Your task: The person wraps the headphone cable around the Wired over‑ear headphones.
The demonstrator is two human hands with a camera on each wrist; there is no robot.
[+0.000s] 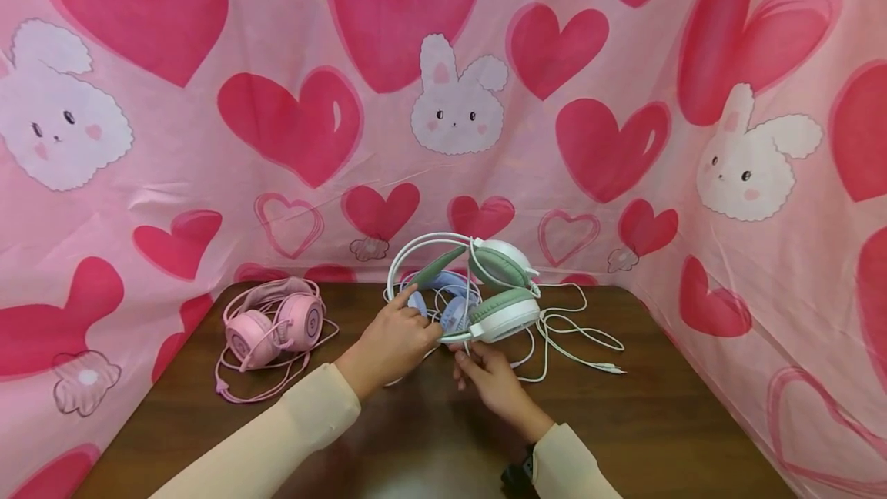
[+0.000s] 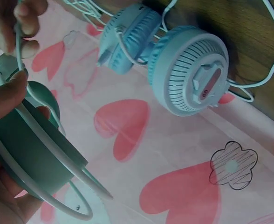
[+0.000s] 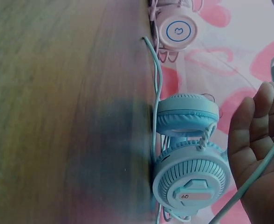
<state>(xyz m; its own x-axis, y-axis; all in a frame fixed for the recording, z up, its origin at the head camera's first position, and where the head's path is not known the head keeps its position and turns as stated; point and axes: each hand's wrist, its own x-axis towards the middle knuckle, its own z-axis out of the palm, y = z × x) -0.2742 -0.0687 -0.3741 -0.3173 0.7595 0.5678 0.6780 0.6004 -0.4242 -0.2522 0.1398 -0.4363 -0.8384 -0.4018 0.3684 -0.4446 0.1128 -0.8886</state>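
My left hand [image 1: 396,339] grips the headband of a pair of white headphones [image 1: 509,323] with green cushions, holding them tilted above the table. The green headband pad [image 2: 34,140] lies between thumb and fingers in the left wrist view. Just below the near ear cup, my right hand [image 1: 495,385] pinches the white cable [image 2: 19,46], which also runs across its palm [image 3: 267,177] in the right wrist view. Behind the held pair lie blue headphones [image 1: 455,316], partly hidden in the head view; their round cup [image 2: 190,70] shows plainly in the left wrist view.
Pink headphones [image 1: 303,320] lie at the left of the dark wooden table [image 1: 665,406] with their cord looped. White cable loops [image 1: 575,318] spread at the right, ending in plugs [image 1: 610,368]. A pink heart-patterned cloth [image 1: 388,168] hangs around the table.
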